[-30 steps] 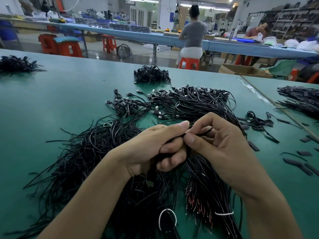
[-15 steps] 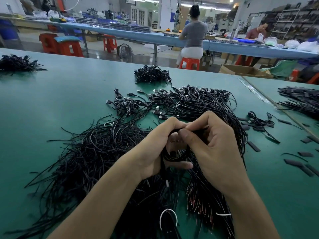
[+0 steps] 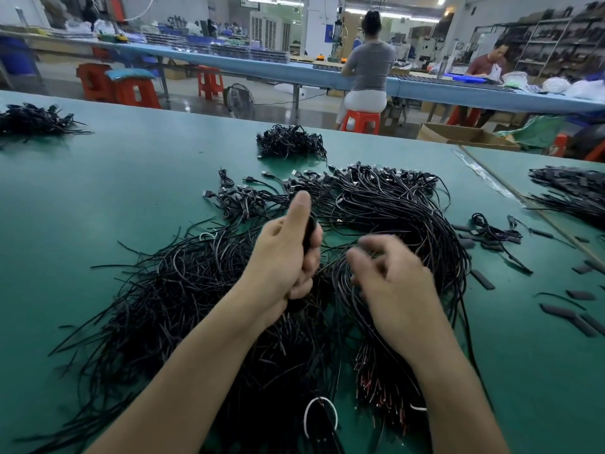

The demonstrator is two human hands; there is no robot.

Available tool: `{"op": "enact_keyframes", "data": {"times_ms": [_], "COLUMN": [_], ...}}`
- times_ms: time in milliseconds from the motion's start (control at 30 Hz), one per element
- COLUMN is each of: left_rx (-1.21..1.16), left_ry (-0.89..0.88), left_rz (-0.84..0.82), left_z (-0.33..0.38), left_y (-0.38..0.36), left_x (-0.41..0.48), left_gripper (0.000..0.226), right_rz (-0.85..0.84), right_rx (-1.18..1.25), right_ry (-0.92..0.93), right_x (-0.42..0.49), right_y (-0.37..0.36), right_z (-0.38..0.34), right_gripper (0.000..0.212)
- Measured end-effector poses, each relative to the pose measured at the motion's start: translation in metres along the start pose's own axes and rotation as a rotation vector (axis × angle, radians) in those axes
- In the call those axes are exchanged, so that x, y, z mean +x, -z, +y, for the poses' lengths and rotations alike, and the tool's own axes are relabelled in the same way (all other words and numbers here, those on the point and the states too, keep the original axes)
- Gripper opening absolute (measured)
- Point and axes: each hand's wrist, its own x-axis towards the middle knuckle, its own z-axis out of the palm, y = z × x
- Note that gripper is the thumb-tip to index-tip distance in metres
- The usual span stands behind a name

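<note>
A big heap of thin black cables (image 3: 183, 290) with USB plugs covers the green table (image 3: 98, 198) in front of me. My left hand (image 3: 288, 257) grips a coiled black cable (image 3: 309, 229) in its fist, thumb sticking up. To its right, my right hand (image 3: 389, 283) hovers over the heap, blurred, with fingers loosely curled and nothing visibly held. Both hands are apart from each other above the middle of the pile.
A small cable bundle (image 3: 291, 142) lies farther back, another bundle (image 3: 29, 121) at far left, more cables (image 3: 569, 191) at far right. Short black sleeve pieces (image 3: 484, 280) are scattered right of the heap. Two people sit at a blue bench (image 3: 262, 65) beyond.
The hands were joined, both working on one cable. Now they have parted: the left hand keeps the coiled cable and has risen, the right hand has let go and moved right.
</note>
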Motion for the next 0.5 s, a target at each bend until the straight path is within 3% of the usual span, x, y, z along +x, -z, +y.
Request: {"op": "enact_keyframes", "data": {"times_ms": [67, 167, 300, 500], "left_rx": [-0.073, -0.112, -0.136, -0.098], "left_ry": [-0.074, -0.127, -0.174, -0.168], "left_rz": [0.093, 0.174, 0.203, 0.210], "left_z": [0.001, 0.001, 0.000, 0.001], "left_y": [0.000, 0.001, 0.001, -0.002], "left_x": [0.001, 0.002, 0.003, 0.002], "left_gripper": [0.058, 0.062, 0.061, 0.059], "right_rz": [-0.145, -0.323, -0.369, -0.338], "right_rx": [-0.206, -0.385, -0.521, -0.444], "right_ry": [0.000, -0.018, -0.029, -0.004], "right_x": [-0.003, -0.009, -0.012, -0.010], "right_y": [-0.009, -0.024, -0.036, -0.040], "right_z": [0.002, 0.006, 0.006, 0.006], "right_gripper": [0.009, 0.014, 0.026, 0.006]}}
